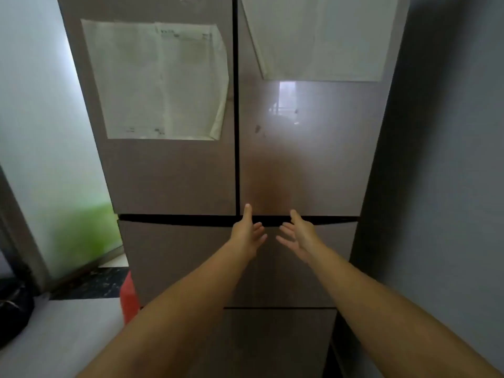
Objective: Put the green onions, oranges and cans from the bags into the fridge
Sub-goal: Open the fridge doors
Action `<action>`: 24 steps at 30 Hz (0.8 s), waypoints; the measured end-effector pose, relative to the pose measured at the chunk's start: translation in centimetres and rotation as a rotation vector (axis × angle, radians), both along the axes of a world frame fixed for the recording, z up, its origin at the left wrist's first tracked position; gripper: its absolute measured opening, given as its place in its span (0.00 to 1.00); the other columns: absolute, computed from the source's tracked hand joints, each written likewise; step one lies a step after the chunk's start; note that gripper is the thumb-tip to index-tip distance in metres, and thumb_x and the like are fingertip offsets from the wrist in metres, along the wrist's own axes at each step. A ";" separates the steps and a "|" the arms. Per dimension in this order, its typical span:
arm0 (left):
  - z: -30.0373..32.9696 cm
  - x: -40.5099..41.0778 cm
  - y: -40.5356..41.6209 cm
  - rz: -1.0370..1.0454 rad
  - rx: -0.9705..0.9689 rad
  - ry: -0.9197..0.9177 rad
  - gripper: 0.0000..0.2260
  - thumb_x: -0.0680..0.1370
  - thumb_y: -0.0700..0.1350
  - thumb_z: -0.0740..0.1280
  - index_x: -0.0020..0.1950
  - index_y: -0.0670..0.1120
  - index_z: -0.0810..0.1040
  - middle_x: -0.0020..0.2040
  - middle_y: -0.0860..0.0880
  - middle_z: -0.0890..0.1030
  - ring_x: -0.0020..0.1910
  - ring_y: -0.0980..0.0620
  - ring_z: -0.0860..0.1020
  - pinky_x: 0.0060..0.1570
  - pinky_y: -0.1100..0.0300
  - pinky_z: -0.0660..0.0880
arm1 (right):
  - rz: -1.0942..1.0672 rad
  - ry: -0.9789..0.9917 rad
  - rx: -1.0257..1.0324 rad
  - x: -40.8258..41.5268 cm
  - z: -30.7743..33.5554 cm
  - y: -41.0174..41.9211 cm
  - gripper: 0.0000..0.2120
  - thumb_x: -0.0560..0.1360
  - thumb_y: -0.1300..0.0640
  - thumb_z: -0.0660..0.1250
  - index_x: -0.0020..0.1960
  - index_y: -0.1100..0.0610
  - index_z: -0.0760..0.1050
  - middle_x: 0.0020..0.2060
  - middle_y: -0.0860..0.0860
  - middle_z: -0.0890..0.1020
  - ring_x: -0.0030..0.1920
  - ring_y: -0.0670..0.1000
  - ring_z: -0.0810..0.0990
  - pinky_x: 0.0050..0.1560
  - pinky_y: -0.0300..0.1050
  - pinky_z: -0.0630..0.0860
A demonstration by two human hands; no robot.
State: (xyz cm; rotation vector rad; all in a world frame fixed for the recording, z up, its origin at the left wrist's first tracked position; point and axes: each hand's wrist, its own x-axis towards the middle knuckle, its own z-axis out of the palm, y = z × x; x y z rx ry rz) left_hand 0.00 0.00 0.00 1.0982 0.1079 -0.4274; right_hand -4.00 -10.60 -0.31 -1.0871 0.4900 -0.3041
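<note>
A tall brown fridge (174, 175) fills the middle of the view, with two upper doors and drawers below, all closed. Both my arms reach out to it. My left hand (248, 233) and my right hand (298, 234) are side by side in front of the dark gap under the right upper door (313, 165), palms facing each other, fingers straight, thumbs up. Neither hand holds anything. No green onions, oranges, cans or bags are in view.
White paper sheets (163, 80) hang on both upper doors. A grey wall (450, 186) stands close on the right. A red object (129, 298) sits on the floor at the fridge's lower left corner. A dark bag-like shape (13, 309) lies at the far left.
</note>
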 end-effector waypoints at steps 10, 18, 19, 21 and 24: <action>-1.5 6.8 -2.1 -0.024 -0.246 0.071 0.35 0.73 0.65 0.64 0.70 0.41 0.66 0.68 0.41 0.72 0.65 0.43 0.73 0.62 0.50 0.71 | -0.117 -0.096 0.327 6.8 -0.6 -0.3 0.34 0.74 0.40 0.64 0.71 0.61 0.65 0.67 0.59 0.72 0.67 0.59 0.72 0.67 0.55 0.70; -1.5 4.6 -2.0 0.026 -0.189 -0.017 0.30 0.75 0.63 0.62 0.66 0.41 0.70 0.56 0.45 0.78 0.52 0.47 0.77 0.58 0.50 0.74 | -0.063 -0.044 0.234 5.1 -0.4 -0.5 0.32 0.75 0.38 0.61 0.70 0.59 0.66 0.66 0.57 0.73 0.66 0.57 0.73 0.66 0.55 0.71; -1.6 3.9 -1.8 0.022 -0.182 -0.024 0.30 0.75 0.63 0.61 0.66 0.41 0.69 0.57 0.46 0.78 0.53 0.47 0.77 0.58 0.51 0.74 | -0.049 -0.041 0.227 4.6 -0.5 -0.5 0.32 0.74 0.37 0.61 0.69 0.59 0.66 0.65 0.57 0.75 0.65 0.57 0.75 0.63 0.54 0.73; -1.9 2.3 -1.2 0.001 -0.173 -0.044 0.33 0.73 0.63 0.62 0.68 0.41 0.68 0.61 0.46 0.77 0.56 0.47 0.77 0.58 0.53 0.73 | -0.031 -0.037 0.220 3.4 -0.7 -0.5 0.33 0.74 0.36 0.60 0.69 0.58 0.67 0.62 0.55 0.77 0.63 0.56 0.76 0.59 0.53 0.74; -2.3 -1.1 -0.1 -0.047 -0.119 -0.129 0.37 0.69 0.64 0.64 0.71 0.43 0.66 0.65 0.44 0.76 0.61 0.46 0.76 0.60 0.54 0.73 | -0.008 -0.047 0.193 1.1 -0.6 -0.6 0.29 0.74 0.35 0.59 0.65 0.56 0.70 0.58 0.52 0.77 0.64 0.57 0.75 0.61 0.54 0.74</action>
